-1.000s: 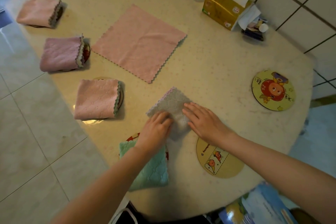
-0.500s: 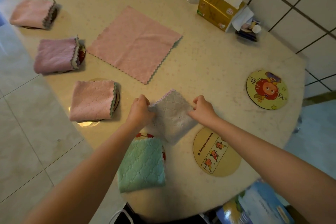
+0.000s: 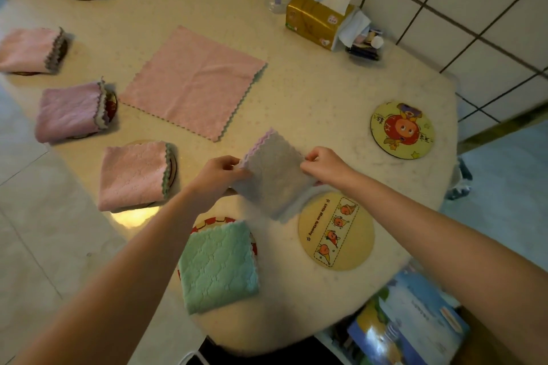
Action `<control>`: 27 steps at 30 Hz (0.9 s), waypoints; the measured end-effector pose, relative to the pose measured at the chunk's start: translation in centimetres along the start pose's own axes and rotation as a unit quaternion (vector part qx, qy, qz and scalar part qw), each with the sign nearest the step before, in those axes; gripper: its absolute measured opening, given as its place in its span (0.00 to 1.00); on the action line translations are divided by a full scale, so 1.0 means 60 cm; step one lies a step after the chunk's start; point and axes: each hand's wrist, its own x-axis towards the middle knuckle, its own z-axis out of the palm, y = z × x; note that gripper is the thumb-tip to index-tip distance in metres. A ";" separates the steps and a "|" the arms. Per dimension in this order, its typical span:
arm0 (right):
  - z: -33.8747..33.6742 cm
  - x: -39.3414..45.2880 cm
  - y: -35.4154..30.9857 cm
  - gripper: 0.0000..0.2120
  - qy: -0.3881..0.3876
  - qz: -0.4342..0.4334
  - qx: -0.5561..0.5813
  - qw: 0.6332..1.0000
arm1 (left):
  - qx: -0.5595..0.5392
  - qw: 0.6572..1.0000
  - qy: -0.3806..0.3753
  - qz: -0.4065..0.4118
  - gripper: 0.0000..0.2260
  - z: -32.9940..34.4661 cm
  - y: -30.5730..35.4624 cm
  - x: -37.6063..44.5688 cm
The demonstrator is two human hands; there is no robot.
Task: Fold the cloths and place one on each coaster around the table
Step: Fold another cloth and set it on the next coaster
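Grey cloth [image 3: 274, 179] pinched by both hands, lower corner blurred

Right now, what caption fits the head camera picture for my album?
Both hands, left and right, hold a folded grey cloth beside a bare yellow coaster.

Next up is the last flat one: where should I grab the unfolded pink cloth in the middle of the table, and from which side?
The pink cloth lies flat as a diamond, with one corner near the grey cloth in both hands. Probably pinch its two scalloped side corners, left hand at the left one, right hand at the right one by the tissue box, coming from above on the near side.
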 end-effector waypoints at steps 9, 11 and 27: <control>-0.071 -0.148 0.126 0.15 0.049 0.057 0.188 0.979 | -0.130 0.990 -0.045 0.030 0.10 0.127 0.050 -0.021; -0.059 -0.181 0.165 0.14 0.055 0.089 0.238 0.965 | -0.120 0.991 -0.056 0.014 0.12 0.158 0.039 -0.027; 0.038 -0.226 0.298 0.07 0.163 0.115 0.179 0.963 | 0.088 0.993 0.019 0.080 0.11 0.229 -0.057 -0.009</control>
